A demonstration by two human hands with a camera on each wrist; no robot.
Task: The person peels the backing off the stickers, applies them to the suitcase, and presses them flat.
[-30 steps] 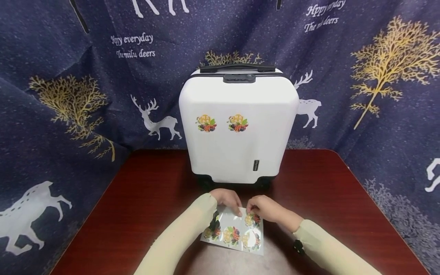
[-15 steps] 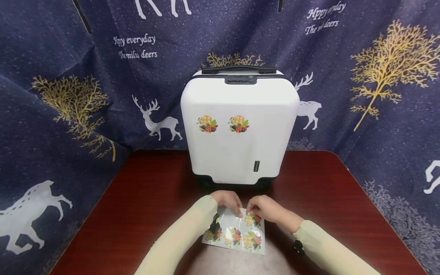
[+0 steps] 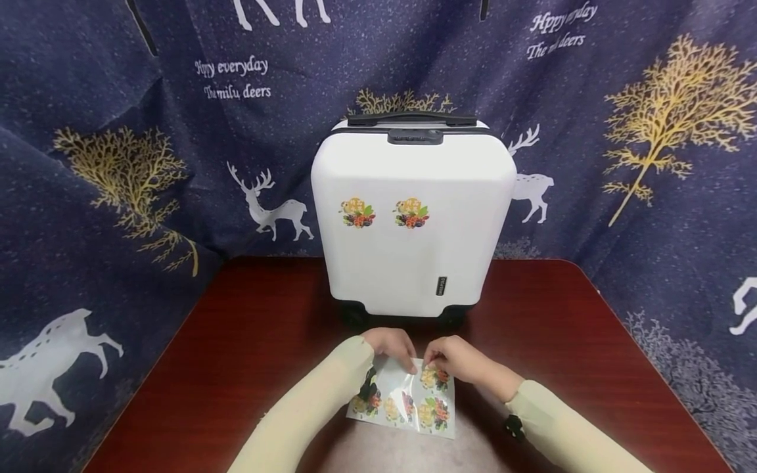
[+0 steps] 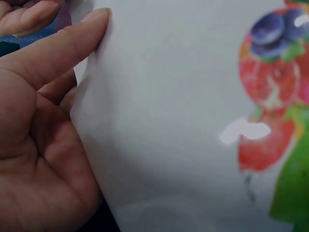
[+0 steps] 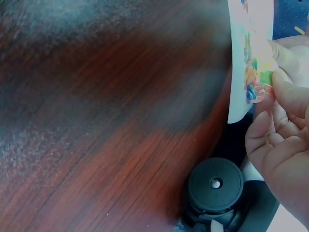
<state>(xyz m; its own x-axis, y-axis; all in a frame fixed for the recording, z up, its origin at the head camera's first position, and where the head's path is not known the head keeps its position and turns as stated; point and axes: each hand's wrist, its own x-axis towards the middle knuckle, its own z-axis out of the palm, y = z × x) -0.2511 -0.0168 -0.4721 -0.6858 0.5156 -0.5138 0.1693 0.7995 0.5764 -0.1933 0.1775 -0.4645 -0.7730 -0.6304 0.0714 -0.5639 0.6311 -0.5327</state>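
A white sticker sheet point(image 3: 387, 378) with several fruit-and-berry stickers is held up off the dark red table in the head view. My left hand point(image 3: 389, 343) grips its far edge, the thumb point(image 4: 72, 46) lying on the blank front and other fingers partly hidden behind. At the far right corner, my right hand point(image 3: 458, 358) pinches the edge of a fruit sticker point(image 3: 436, 378) between thumb and fingertips. How much of that sticker is lifted, I cannot tell. Just beyond both hands stands a white suitcase point(image 3: 408, 263), two matching stickers point(image 3: 357, 213) side by side on its upper front.
The suitcase stands upright on black wheels point(image 5: 216, 183) near the back of the table point(image 3: 266, 315). Behind it hangs a dark blue cloth point(image 3: 236, 131) printed with deer and golden trees. A small black label point(image 3: 441, 286) marks the suitcase's lower right.
Both hands keep almost the same place on the sheet. The sheet bends slightly, and the glare on its lower stickers shifts. The head view has moved a little.
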